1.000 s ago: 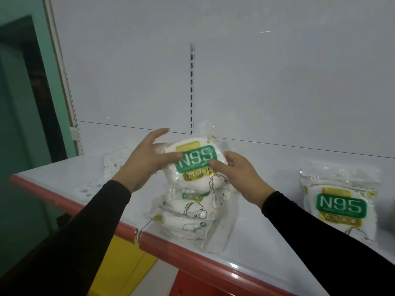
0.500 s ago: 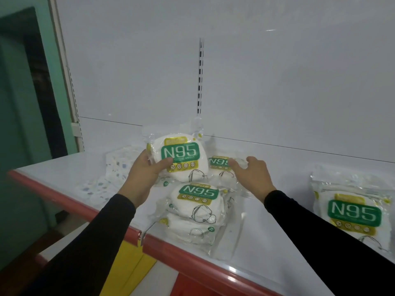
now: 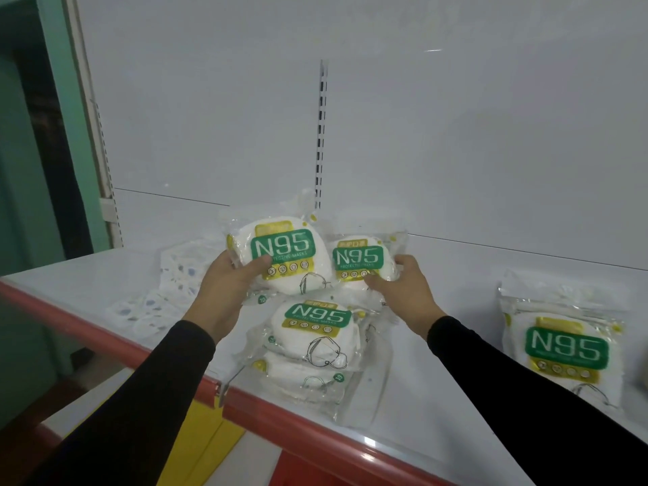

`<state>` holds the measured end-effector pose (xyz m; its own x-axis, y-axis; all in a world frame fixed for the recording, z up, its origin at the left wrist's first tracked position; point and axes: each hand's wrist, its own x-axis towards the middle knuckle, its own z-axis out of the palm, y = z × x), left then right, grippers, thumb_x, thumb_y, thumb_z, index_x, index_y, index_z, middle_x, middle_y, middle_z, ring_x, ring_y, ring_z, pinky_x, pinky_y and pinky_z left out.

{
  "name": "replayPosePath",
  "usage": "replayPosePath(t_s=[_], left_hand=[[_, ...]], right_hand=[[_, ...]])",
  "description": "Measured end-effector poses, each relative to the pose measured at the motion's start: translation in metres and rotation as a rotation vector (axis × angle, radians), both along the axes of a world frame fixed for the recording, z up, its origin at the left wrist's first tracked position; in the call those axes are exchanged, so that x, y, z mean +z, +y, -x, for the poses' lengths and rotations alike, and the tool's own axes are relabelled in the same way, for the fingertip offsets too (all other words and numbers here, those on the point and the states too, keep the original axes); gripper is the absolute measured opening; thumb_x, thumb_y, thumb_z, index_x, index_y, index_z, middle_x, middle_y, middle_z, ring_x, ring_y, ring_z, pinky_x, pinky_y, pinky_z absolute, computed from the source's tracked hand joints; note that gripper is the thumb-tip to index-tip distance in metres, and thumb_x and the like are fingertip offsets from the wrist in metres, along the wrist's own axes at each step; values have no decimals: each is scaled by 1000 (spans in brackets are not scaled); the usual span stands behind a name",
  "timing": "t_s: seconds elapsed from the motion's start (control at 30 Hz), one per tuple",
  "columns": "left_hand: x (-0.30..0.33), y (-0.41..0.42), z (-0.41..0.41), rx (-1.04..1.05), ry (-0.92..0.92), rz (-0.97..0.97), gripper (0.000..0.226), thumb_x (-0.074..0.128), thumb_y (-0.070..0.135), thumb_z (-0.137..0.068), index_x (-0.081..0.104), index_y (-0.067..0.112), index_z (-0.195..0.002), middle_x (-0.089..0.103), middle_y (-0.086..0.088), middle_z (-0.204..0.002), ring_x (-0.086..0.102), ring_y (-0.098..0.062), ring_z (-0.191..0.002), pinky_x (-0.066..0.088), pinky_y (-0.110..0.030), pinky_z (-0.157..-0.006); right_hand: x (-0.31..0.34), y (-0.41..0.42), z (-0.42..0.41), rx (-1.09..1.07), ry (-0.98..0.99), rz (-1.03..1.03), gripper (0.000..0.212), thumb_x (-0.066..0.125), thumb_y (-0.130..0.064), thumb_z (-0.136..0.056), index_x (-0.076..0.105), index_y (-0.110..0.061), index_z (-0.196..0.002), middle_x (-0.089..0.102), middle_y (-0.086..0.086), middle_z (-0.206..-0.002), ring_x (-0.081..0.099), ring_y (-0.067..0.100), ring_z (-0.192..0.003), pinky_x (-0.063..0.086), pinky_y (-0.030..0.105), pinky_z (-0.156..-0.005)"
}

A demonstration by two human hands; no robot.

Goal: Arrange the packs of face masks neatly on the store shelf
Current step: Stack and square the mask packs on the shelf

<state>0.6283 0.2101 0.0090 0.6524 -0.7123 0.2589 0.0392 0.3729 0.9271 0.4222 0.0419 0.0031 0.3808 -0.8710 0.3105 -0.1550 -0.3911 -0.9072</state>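
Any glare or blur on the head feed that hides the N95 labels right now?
Head view: labels readable on the pack in the left hand and the pack in the right hand; small glare on the shelf's red front edge; wide-angle bending at the sides; patterned packs look soft.

Both black-sleeved arms outstretched, left hand (image 3: 229, 283) and right hand (image 3: 403, 291) each in a curled grip.

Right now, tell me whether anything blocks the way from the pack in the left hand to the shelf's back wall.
Nothing visible does. The left hand holds a clear plastic N95 mask pack raised beside the pack in the right hand; the white shelf surface behind them looks bare up to the white back panel.
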Motion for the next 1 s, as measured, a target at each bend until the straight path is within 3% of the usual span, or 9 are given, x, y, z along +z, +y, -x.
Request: replayPosePath(t_s=[0.1,0.23,0.43,0.5,0.57,0.67,0.77,0.87,1.0], left_hand=[[10,-7,12,-119,97,68,27,61,8,-92,64,8,-119,73,-10,-113,71,-26,-102,56,-41,-90],[18,-27,37,-307,150,32,42,64,15,-86,61,4,-127,68,-17,-122,66,-34,-111,50,-50,-98],[19,-64,96,-517,132,-47,47,68,23,-87,57,12,-132,66,-14,-126,61,-36,-119,42,-59,-104],[18,-75,119,-541,98,-33,40,63,18,-92,56,14,-132,67,-13,-124,63,-34,-116,48,-55,-99],[17,-84,144,-522,66,-23,40,59,10,-95,50,14,-133,69,-13,-121,67,-33,-109,52,-52,-94],[5,-99,179,-477,28,-51,52,65,4,-91,40,17,-135,68,-11,-119,72,-26,-98,58,-47,-84],[-16,-113,215,-556,-95,-107,57,67,8,-90,40,16,-139,68,-11,-122,69,-28,-105,55,-49,-92],[-33,-121,250,-625,-232,-152,50,66,13,-90,46,19,-135,68,-7,-122,68,-25,-109,52,-48,-96],[-50,-127,283,-595,-304,-204,39,65,13,-93,49,17,-128,67,-7,-118,70,-15,-98,58,-25,-73]], right_hand=[[4,-1,14,45,-130,-30,51,76,-19,-85,39,-24,-120,54,-15,-99,58,0,-84,48,19,-68],[7,-3,38,142,-213,-68,47,73,-19,-87,42,-25,-121,64,-5,-107,66,7,-86,52,21,-65],[11,2,93,269,-270,-279,36,45,-7,-103,39,-9,-139,61,-4,-103,67,1,-72,54,19,-61],[15,1,119,277,-320,-381,31,33,-15,-108,42,-10,-137,58,-8,-107,64,-10,-70,49,10,-62],[15,-1,145,267,-278,-321,45,29,-39,-107,55,-9,-129,67,-1,-115,69,-3,-82,52,15,-65],[8,2,183,174,-86,-231,64,43,-67,-91,61,-16,-125,69,3,-118,65,13,-111,53,31,-88],[-7,10,216,-6,97,22,37,70,-50,-85,58,-21,-104,66,-11,-87,63,-12,-77,49,9,-63],[-26,7,246,-112,138,75,41,78,-44,-78,57,-26,-109,72,-9,-98,70,3,-88,57,23,-72],[-48,-4,278,-269,245,99,46,77,-55,-71,59,-29,-105,66,-4,-102,68,12,-91,60,36,-75]])
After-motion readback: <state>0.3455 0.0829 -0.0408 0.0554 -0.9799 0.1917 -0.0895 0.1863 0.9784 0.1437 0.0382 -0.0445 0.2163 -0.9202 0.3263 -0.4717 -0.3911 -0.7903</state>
